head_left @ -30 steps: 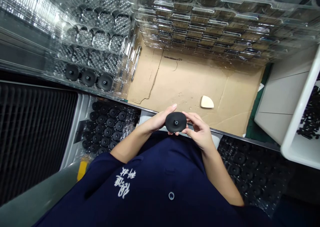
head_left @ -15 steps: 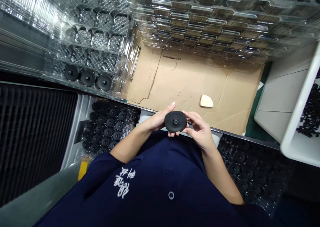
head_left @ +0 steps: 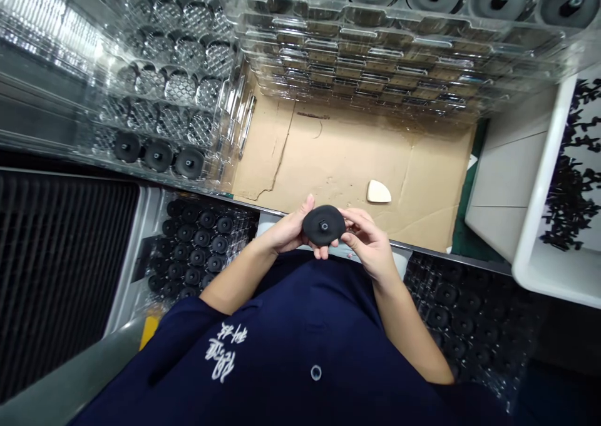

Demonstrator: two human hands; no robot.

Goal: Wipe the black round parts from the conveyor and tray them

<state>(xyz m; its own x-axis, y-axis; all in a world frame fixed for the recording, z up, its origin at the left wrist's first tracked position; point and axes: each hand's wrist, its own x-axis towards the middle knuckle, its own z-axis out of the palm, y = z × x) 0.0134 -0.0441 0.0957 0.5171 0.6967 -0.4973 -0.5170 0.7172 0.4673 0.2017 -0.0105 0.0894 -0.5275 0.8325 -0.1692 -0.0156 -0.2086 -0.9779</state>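
A round black disc (head_left: 323,225) with a small hub at its centre is held in front of my body, its hub side facing up. My left hand (head_left: 293,229) grips it from the left, thumb at its upper edge and fingers beneath. My right hand (head_left: 369,238) pinches its right edge between thumb and fingers. Beyond the hands, a cream wedge-shaped piece (head_left: 378,192) lies on the cardboard sheet (head_left: 347,157). Three similar black discs (head_left: 158,156) sit in the front row of a clear tray on the left.
Stacked clear trays (head_left: 375,44) with black discs on top stand at the back. A white bin (head_left: 539,269) with small black parts is on the right. Lower trays of discs (head_left: 197,251) flank my body. A metal pen-like rod (head_left: 247,127) lies at the cardboard's left.
The view has shifted, showing more of the back discs and the right bin. The disc is still between both hands, tilted slightly differently.
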